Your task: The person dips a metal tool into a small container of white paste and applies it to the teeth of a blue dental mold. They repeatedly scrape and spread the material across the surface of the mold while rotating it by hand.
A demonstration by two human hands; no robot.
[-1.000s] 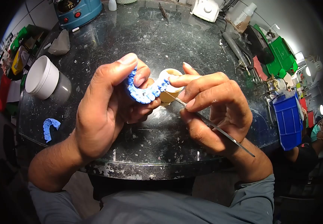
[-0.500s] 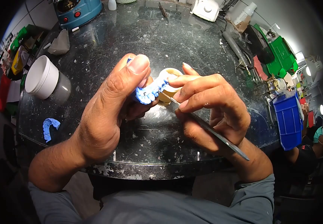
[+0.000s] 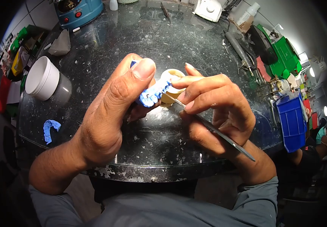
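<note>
My left hand (image 3: 110, 102) is closed on a blue dental model (image 3: 151, 97), thumb on top, with the model's row of teeth showing past the fingertips. Between the fingers and thumb of my right hand (image 3: 220, 102) is a thin metal tool (image 3: 224, 136). Its slim tip reaches the right side of the model, though the exact contact is too small to tell. My right index fingertip is at the model's upper right end. Behind the model stands a small round container (image 3: 173, 73), partly hidden.
On the black table (image 3: 133, 38) are a white tub (image 3: 42, 78) and a blue arch-shaped piece (image 3: 50, 130) at the left. A blue machine (image 3: 78, 13) stands at the back left. At the right are a blue bin (image 3: 292, 121), tools and a person (image 3: 310, 155).
Both hands have shifted slightly to the right with the model and tool. The model has turned a little in my left hand.
</note>
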